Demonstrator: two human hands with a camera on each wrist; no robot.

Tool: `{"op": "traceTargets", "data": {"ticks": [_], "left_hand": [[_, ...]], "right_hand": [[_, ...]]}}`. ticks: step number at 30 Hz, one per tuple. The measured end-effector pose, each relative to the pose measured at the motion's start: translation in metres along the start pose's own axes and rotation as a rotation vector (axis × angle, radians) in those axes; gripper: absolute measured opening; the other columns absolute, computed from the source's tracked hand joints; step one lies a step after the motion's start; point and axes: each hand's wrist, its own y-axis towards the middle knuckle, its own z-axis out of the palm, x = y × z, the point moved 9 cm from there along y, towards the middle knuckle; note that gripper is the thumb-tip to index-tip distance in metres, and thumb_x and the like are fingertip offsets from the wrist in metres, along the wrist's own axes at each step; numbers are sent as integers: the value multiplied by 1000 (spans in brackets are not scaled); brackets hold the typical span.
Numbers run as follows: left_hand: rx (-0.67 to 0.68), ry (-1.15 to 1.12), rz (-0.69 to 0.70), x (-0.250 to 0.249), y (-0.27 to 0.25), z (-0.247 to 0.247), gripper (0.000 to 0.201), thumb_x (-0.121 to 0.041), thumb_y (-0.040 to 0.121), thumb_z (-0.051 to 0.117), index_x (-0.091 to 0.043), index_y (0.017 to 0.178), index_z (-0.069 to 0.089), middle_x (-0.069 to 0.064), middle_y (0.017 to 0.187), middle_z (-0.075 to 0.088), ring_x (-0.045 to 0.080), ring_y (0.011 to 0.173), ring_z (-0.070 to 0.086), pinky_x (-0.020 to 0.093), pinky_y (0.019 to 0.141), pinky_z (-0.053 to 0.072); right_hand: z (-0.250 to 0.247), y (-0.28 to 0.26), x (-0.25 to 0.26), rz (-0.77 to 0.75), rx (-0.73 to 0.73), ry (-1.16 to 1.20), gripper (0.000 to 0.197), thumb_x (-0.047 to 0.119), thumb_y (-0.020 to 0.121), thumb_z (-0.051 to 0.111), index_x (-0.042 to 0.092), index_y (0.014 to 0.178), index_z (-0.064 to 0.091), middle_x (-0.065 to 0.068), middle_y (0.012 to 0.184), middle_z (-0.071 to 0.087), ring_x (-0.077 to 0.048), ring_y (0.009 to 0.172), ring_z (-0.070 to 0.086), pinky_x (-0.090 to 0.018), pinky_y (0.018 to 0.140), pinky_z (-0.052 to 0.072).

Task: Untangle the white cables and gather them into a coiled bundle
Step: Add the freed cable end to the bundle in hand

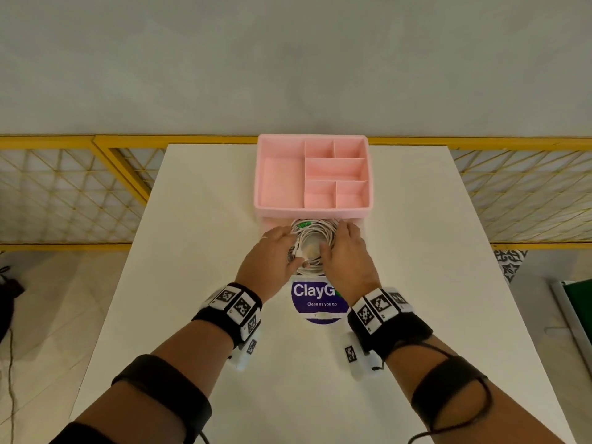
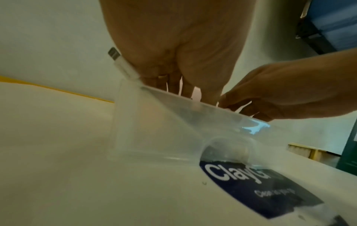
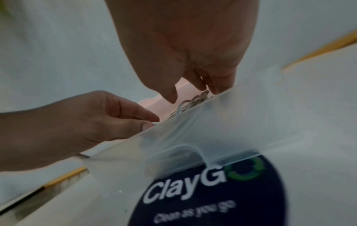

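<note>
Both hands (image 1: 312, 248) on coil (image 1: 315, 233) — connector (image 2: 117, 58) wrist-view only

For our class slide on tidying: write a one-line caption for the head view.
Both hands, left hand and right hand, gather white cables into a coil before a pink organizer.

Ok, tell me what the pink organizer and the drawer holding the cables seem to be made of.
Pink organizer: probably moulded plastic, matte, with uniform colour and thin dividers. Drawer: seemingly frosted translucent plastic, since the table sticker shows faintly through its front. White cables: likely smooth plastic-sheathed.
</note>
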Motion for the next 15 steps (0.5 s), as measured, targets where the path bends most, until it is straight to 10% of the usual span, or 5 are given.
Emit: {"op": "traceTargets", "data": {"ticks": [9, 15], "left_hand": [[-49, 233, 110, -13, -4, -16, 51, -40, 86, 73, -12, 128, 64, 8, 132, 62, 29, 123, 56, 44, 101, 43], [-39, 48, -228, 43, -42, -45, 39, -41, 86, 74, -20, 116, 60, 0, 107, 62, 20, 93, 62, 35, 75, 51]], "right_hand": [[11, -9, -7, -194, 122, -132, 66, 38, 96, 60, 16, 151, 31, -6, 160, 23, -27, 142, 37, -42, 108, 43], [13, -7, -11, -132, 144, -113, 68, 37, 96, 60, 17, 153, 29, -4, 163, 18, -26, 144, 34, -40, 110, 39]]}}
